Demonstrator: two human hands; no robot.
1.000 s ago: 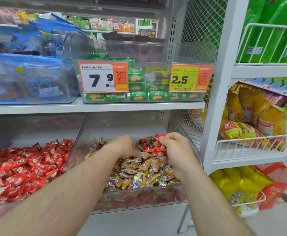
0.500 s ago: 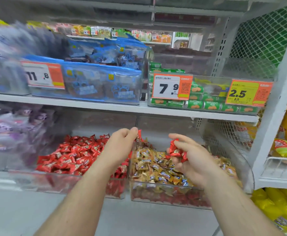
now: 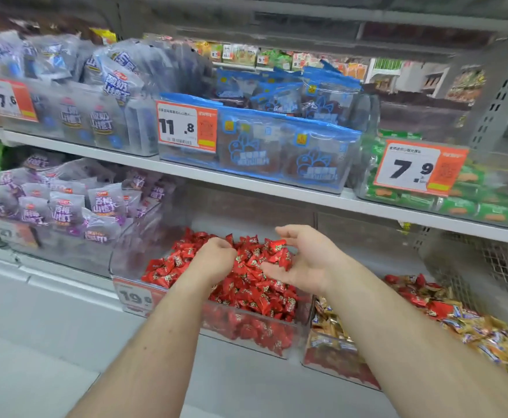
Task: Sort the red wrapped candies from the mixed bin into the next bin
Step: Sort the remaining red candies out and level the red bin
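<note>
A clear bin on the lower shelf is heaped with red wrapped candies. To its right stands the mixed bin, holding gold-wrapped candies with a few red ones among them. Both my hands hover over the red heap. My left hand has its fingers curled downward into the pile, and what they hold is hidden. My right hand is spread with its palm facing left. A couple of red candies lie loose at its fingertips, not gripped.
A price tag hangs on the red bin's front. Purple snack bags fill the bin to the left. On the shelf above are blue packs and green packs. A white mesh basket stands at far right.
Both hands moved left from the mixed bin to above the red bin. My right hand, which held red candies, has spread its fingers and let them go. The view swung left.
</note>
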